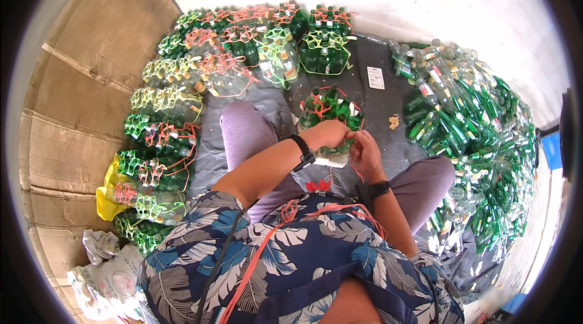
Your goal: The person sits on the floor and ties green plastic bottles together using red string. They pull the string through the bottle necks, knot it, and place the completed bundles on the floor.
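Between my bent knees stands a cluster of green glass bottles (342, 107). Red plastic twine (320, 108) is woven around the bottle necks. My left hand (334, 133) reaches over the near side of the cluster, its fingertips pinched at the twine. Close against it, my right hand (365, 153) also pinches the twine, and a loose red strand hangs below its fingers. The two hands' fingertips meet at the cluster's near right corner. My left hand hides part of the nearest bottles. A pale block-like thing (331, 161) shows at the foot of the cluster.
Tied bottle bundles (166, 98) line the left and far sides. A large heap of loose bottles (473, 132) lies to the right. A white printed card (375, 77) rests on the dark sheet (369, 50). Cardboard (86, 78) covers the left wall. More red twine (255, 260) lies across my shirt.
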Tool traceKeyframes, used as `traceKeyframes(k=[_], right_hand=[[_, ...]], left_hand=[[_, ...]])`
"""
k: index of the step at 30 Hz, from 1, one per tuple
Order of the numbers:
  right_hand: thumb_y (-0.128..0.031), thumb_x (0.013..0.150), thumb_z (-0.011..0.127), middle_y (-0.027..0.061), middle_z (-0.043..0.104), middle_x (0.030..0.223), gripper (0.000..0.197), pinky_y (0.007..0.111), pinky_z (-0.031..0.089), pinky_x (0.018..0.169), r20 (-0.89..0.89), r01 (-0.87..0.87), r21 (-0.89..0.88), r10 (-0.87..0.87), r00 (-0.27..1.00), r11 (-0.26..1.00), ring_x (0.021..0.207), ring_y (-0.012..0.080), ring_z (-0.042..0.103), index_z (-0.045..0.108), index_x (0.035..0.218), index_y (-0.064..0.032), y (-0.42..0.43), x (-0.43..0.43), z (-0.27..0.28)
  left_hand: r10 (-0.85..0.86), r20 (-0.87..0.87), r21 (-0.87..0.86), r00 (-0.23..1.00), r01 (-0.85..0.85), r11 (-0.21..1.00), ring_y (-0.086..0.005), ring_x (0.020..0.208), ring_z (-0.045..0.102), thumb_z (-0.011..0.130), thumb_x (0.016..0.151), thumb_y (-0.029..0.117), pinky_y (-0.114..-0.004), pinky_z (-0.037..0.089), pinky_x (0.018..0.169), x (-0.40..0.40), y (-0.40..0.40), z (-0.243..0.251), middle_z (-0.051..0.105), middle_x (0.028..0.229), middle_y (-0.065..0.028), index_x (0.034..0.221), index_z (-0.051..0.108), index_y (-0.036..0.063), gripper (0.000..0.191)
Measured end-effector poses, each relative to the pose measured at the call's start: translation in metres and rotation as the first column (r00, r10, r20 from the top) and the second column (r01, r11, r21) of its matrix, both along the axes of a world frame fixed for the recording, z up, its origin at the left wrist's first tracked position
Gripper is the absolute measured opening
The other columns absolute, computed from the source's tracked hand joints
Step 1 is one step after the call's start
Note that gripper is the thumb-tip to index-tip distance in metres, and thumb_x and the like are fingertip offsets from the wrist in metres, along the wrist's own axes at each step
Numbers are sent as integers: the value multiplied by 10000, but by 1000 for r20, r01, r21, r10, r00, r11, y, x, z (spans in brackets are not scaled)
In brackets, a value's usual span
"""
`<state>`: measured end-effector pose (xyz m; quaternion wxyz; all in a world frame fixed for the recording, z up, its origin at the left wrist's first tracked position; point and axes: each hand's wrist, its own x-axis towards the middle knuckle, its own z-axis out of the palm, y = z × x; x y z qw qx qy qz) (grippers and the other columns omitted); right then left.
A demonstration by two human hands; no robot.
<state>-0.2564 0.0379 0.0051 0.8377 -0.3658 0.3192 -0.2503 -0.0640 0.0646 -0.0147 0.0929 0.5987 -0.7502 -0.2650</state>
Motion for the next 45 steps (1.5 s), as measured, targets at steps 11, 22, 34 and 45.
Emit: traceKeyframes(k=[11, 22, 34, 45], right_hand=[[-294, 1045, 533, -79, 356, 615, 294, 252, 226, 382, -158, -88, 67, 98, 983, 994, 433, 56, 282, 454, 790, -171, -3, -5, -20], [-308, 1011, 548, -84, 335, 620, 302, 257, 208, 393, -210, -163, 120, 185, 960, 979, 451, 50, 272, 423, 761, -194, -7, -10, -13], [-292, 1011, 538, -91, 341, 611, 290, 249, 215, 386, -248, -149, 131, 178, 952, 980, 440, 47, 287, 425, 761, -196, -7, -15, -7], [-311, 1024, 553, -54, 396, 651, 308, 244, 243, 408, -219, -103, 82, 119, 968, 991, 458, 58, 302, 439, 779, -164, -14, -18, -3]], left_hand=[[10, 43, 2, 999, -11, 1000, -361, 942, 708, 583, 953, 267, -498, 551, 793, -4, 4, -6, 739, 998, -144, 1133, 716, 142, 257], [8, -37, -30, 999, -9, 1000, -375, 934, 700, 575, 983, 287, -499, 547, 804, 1, 3, -16, 737, 998, -145, 1108, 733, 139, 250], [-23, -101, -27, 995, 20, 999, -377, 976, 692, 595, 982, 249, -473, 541, 845, 4, 1, -21, 730, 1036, -170, 1150, 715, 106, 251], [90, 72, -323, 993, -62, 944, -337, 806, 687, 673, 925, 317, -482, 531, 698, -9, 13, 1, 664, 819, -124, 863, 641, 109, 220]])
